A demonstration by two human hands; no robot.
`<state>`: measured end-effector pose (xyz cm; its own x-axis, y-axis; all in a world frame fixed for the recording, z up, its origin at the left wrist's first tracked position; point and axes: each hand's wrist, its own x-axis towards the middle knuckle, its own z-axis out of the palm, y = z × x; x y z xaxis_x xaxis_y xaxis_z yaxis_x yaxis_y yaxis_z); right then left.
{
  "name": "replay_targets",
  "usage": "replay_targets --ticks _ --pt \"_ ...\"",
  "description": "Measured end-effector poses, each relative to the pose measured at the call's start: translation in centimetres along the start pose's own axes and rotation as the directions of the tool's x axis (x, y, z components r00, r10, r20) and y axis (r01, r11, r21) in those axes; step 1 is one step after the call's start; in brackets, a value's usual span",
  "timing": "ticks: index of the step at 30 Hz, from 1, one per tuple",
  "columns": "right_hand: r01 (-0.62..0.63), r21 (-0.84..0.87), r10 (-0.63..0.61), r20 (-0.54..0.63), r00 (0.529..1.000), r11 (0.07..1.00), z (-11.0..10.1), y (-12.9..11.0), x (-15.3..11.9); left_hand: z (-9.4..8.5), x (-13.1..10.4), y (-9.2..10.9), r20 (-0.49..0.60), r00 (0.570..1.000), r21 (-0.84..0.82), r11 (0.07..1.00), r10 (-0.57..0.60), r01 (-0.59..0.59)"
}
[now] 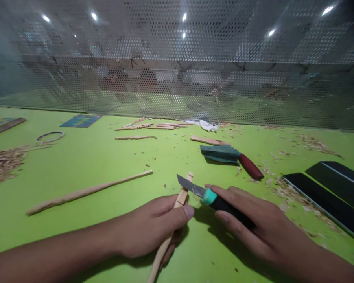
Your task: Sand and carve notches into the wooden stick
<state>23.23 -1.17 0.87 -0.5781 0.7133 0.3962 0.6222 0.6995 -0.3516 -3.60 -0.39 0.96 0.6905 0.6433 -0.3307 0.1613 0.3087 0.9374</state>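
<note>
My left hand is closed around a pale wooden stick, its squared, notched upper end rising past the thumb. A utility knife with a black handle and teal collar is gripped in my right hand. Its grey blade points left and lies across the stick near the top; whether it touches the wood is unclear. Left of my hands, a longer tapered stick rests on the green table.
Beyond my right hand lie a red-handled tool wrapped in dark material and two black flat pieces. Carved sticks and a white crumpled tissue lie near the perforated metal screen. Wood shavings are heaped at left; a ring lies nearby.
</note>
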Motion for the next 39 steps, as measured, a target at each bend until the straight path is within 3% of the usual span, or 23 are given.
replay_targets --ticks 14,35,39 --pt "-0.018 0.048 0.017 0.006 1.0 0.999 0.1 0.0 0.1 0.0 0.2 1.3 0.074 0.991 0.013 0.993 0.115 -0.116" --pt "-0.053 0.098 0.051 0.031 0.998 0.994 0.0 0.0 0.0 0.0 0.3 0.6 0.066 0.996 -0.051 0.997 0.065 -0.062" --pt "-0.103 0.147 0.095 0.061 0.994 0.984 -0.1 -0.1 0.2 -0.2 0.7 0.4 0.118 0.992 -0.147 0.988 0.054 -0.036"
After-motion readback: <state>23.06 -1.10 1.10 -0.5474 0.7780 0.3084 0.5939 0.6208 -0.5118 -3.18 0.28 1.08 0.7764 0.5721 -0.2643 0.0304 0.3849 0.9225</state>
